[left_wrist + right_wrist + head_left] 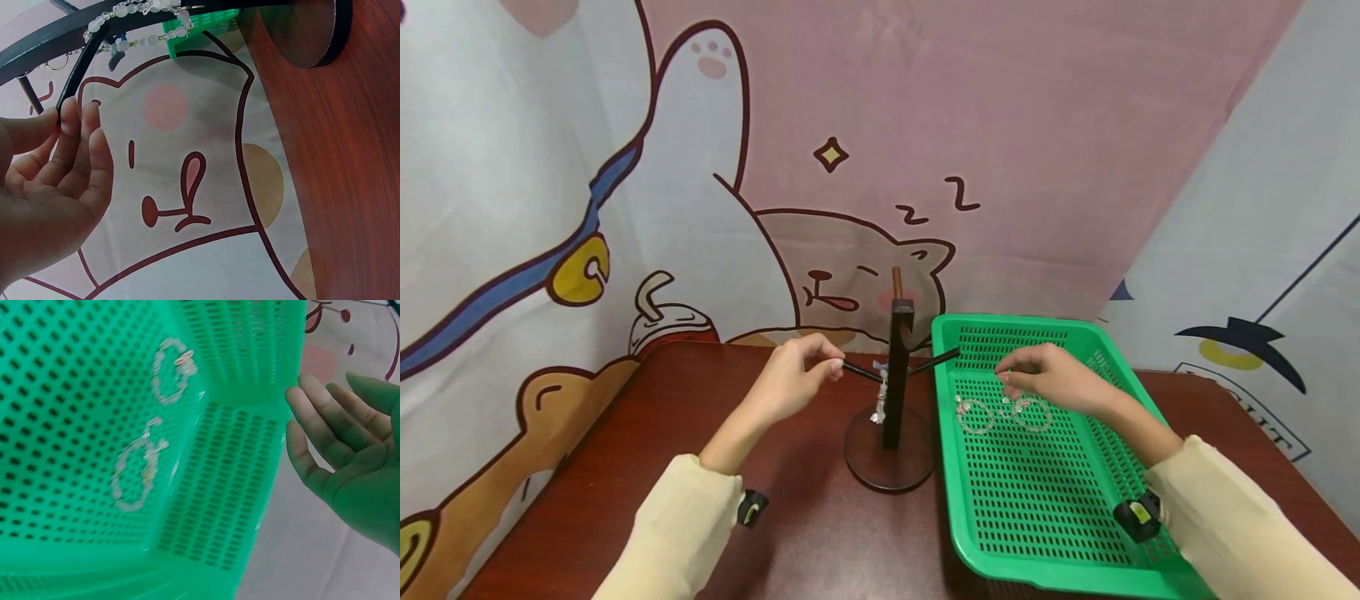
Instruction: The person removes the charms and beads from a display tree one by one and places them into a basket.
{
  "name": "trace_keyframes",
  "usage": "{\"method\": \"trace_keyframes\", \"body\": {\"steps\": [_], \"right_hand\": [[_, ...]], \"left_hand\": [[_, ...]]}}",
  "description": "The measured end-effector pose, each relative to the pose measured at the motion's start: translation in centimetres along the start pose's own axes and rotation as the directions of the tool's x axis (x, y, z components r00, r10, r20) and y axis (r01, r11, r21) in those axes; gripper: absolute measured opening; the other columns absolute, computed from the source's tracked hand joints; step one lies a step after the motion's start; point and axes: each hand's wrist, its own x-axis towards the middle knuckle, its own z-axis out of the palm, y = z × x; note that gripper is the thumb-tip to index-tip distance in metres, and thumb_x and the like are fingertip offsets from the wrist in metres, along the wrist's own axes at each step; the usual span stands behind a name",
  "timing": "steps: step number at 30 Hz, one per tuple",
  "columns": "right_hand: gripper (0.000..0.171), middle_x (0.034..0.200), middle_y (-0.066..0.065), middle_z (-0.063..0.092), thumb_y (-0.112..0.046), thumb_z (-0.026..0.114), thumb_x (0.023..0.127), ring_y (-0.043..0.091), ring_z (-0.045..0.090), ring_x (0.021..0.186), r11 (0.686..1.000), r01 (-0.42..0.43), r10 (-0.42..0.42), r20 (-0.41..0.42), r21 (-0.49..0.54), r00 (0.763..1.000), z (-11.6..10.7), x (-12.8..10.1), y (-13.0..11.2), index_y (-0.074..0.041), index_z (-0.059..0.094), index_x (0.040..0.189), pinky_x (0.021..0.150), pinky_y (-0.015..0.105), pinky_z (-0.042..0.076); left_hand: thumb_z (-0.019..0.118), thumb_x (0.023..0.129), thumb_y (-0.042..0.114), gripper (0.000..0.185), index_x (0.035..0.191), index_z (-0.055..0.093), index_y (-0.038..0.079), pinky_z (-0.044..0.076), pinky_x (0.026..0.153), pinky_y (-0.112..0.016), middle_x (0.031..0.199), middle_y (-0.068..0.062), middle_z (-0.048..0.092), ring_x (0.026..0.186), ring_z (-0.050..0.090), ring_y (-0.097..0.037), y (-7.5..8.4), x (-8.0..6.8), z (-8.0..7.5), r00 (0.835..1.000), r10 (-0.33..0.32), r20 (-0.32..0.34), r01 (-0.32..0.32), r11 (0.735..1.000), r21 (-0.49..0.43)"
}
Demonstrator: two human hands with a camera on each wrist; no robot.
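A dark display stand with a round base and several pegs stands upright on the table. Thumb and fingertips of my left hand pinch the end of its left black peg. A beaded bracelet of pale, clear beads hangs on that peg, close to the post. My right hand hovers over the green basket with relaxed, slightly bent fingers and holds nothing. Below it, on the basket floor, lie two similar bracelets, a left bracelet and a right bracelet, apart from the hand.
The basket is perforated, with raised walls, and stands right of the display stand. Another black peg reaches toward the basket's rim. Behind the reddish-brown table hangs a cloth printed with cartoon animals.
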Motion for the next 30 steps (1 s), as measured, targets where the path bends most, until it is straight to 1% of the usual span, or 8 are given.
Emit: {"method": "trace_keyframes", "body": {"steps": [8, 14, 17, 21, 25, 30], "right_hand": [[0.023, 0.077, -0.001, 0.064, -0.018, 0.054, 0.093, 0.015, 0.060, 0.073, 0.997, 0.077, -0.077, 0.016, -0.014, 0.997, 0.2, 1.2, -3.2, -0.002, 0.062, 0.108, 0.071, 0.035, 0.047], [0.028, 0.079, 0.000, 0.065, -0.018, 0.055, 0.093, 0.017, 0.061, 0.076, 0.996, 0.091, -0.091, 0.032, 0.013, 0.995, 0.6, 1.8, -5.0, 0.000, 0.058, 0.114, 0.073, 0.035, 0.047], [0.028, 0.079, 0.000, 0.065, -0.018, 0.054, 0.093, 0.019, 0.061, 0.076, 0.993, 0.116, -0.116, 0.028, 0.015, 0.993, 0.8, 2.0, -5.5, 0.000, 0.058, 0.115, 0.071, 0.034, 0.047], [0.026, 0.077, -0.001, 0.064, -0.017, 0.051, 0.094, 0.016, 0.061, 0.074, 0.988, 0.152, -0.152, 0.024, -0.002, 0.988, 1.1, 2.3, -5.7, -0.001, 0.059, 0.113, 0.069, 0.033, 0.047], [0.026, 0.078, -0.001, 0.064, -0.016, 0.050, 0.095, 0.014, 0.060, 0.074, 0.988, 0.155, -0.155, 0.026, -0.011, 0.988, 1.2, 2.3, -5.6, -0.001, 0.059, 0.114, 0.068, 0.034, 0.046], [0.027, 0.079, -0.001, 0.065, -0.016, 0.050, 0.095, 0.015, 0.061, 0.075, 0.988, 0.152, -0.151, 0.027, -0.013, 0.988, 1.2, 2.2, -5.6, 0.000, 0.058, 0.116, 0.067, 0.035, 0.046]], "left_hand": [[0.060, 0.088, 0.006, 0.006, 0.087, 0.064, 0.003, 0.041, 0.059, -0.030, 0.075, -0.002, 0.063, 0.071, 0.057, -0.015, 0.1, 0.0, 0.0, 1.000, -0.004, -0.001, 0.004, 1.000, -0.002], [0.060, 0.088, 0.006, 0.005, 0.087, 0.064, 0.003, 0.041, 0.059, -0.030, 0.075, -0.002, 0.063, 0.070, 0.058, -0.015, 0.1, 0.0, 0.0, 1.000, 0.005, -0.005, -0.005, 1.000, -0.002], [0.060, 0.088, 0.006, 0.005, 0.087, 0.064, 0.003, 0.041, 0.058, -0.030, 0.075, -0.002, 0.063, 0.070, 0.057, -0.015, 0.1, 0.0, 0.0, 1.000, 0.005, -0.007, -0.005, 1.000, -0.003], [0.060, 0.087, 0.006, 0.005, 0.086, 0.064, 0.004, 0.041, 0.059, -0.030, 0.075, -0.002, 0.063, 0.070, 0.057, -0.014, 0.2, 0.0, 0.0, 1.000, 0.003, -0.013, -0.003, 1.000, -0.001], [0.060, 0.087, 0.006, 0.004, 0.087, 0.064, 0.004, 0.042, 0.060, -0.030, 0.075, -0.002, 0.063, 0.071, 0.058, -0.014, 0.2, -0.1, 0.1, 1.000, 0.000, -0.019, 0.000, 1.000, 0.000], [0.060, 0.087, 0.006, 0.004, 0.087, 0.064, 0.004, 0.043, 0.064, -0.030, 0.075, -0.002, 0.063, 0.072, 0.060, -0.016, 0.2, -0.1, 0.2, 1.000, -0.003, -0.025, 0.003, 1.000, 0.001]]}}
